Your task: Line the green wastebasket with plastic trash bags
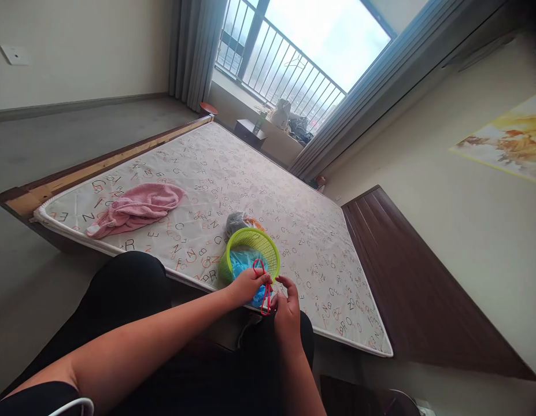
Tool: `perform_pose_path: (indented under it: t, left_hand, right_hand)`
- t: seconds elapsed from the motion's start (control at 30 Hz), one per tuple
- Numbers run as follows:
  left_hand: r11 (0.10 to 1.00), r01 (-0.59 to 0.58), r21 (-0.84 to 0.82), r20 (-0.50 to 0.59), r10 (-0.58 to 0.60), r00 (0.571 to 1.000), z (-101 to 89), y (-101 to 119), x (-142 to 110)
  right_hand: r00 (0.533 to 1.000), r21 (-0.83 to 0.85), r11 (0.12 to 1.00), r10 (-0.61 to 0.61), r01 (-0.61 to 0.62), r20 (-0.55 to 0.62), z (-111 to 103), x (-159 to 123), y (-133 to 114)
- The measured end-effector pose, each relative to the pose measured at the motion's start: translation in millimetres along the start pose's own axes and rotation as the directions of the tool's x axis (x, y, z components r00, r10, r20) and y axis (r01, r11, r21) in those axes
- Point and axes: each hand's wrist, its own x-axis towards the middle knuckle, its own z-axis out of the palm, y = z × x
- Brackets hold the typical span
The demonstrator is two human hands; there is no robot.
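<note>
While hands pinch one red cord (263,289): one basket (268,248).

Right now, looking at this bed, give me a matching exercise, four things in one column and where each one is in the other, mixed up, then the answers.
Things:
1. pink towel
2. green basket
3. red cord
4. blue cloth

Places:
A. inside the basket
B. pinched between the left hand and right hand
C. lying on the mattress near its left corner
D. tipped on its side at the mattress's near edge

Pairs: 1-C, 2-D, 3-B, 4-A
</note>
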Motion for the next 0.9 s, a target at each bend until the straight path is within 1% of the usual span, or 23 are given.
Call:
perform_pose_path:
  t: [0.07, 0.17, 0.27, 0.37, 0.5, 0.6, 0.7, 0.83, 0.9]
  left_hand:
    - [0.999, -0.027, 0.038, 0.018, 0.027, 0.999, 0.2, -0.1, -0.8]
    - [0.994, -0.074, 0.084, 0.057, 0.069, 0.996, 1.3, -0.8, -2.5]
    - [0.996, -0.054, 0.077, 0.099, 0.046, 0.994, 2.2, -0.8, -4.6]
    - [0.996, -0.044, 0.083, 0.129, 0.033, 0.991, 2.2, 0.4, -5.8]
    - [0.992, -0.071, 0.108, 0.153, 0.054, 0.987, 1.4, 3.8, -6.4]
    - [0.976, -0.097, 0.196, 0.152, 0.068, 0.986, 0.2, 7.7, -7.3]
    - [0.949, -0.101, 0.3, 0.158, 0.055, 0.986, -1.6, 10.3, -7.5]
    - [0.918, -0.125, 0.376, 0.213, 0.045, 0.976, -3.3, 8.4, -6.8]
    - [0.901, -0.146, 0.409, 0.222, 0.057, 0.973, -3.0, 7.4, -7.6]
  right_hand:
    - [0.999, 0.046, 0.998, 0.032, -0.033, 0.022, -1.3, 5.1, 4.0]
    - [0.988, 0.145, 0.985, 0.07, -0.089, 0.134, -1.9, 9.9, 11.1]
    - [0.973, 0.163, 0.974, 0.125, -0.158, 0.195, -1.3, 10.6, 16.1]
    - [0.967, 0.137, 0.975, 0.141, -0.172, 0.211, -0.7, 10.0, 16.2]
    - [0.966, 0.143, 0.974, 0.14, -0.174, 0.219, -0.3, 10.4, 13.2]
    - [0.966, 0.139, 0.975, 0.14, -0.173, 0.218, -0.1, 11.1, 12.9]
    - [0.97, 0.087, 0.985, 0.126, -0.147, 0.208, 0.1, 11.8, 14.1]
    - [0.968, 0.025, 0.99, 0.134, -0.142, 0.21, 1.7, 13.1, 17.0]
    - [0.97, 0.014, 0.989, 0.138, -0.144, 0.202, 3.1, 13.6, 19.1]
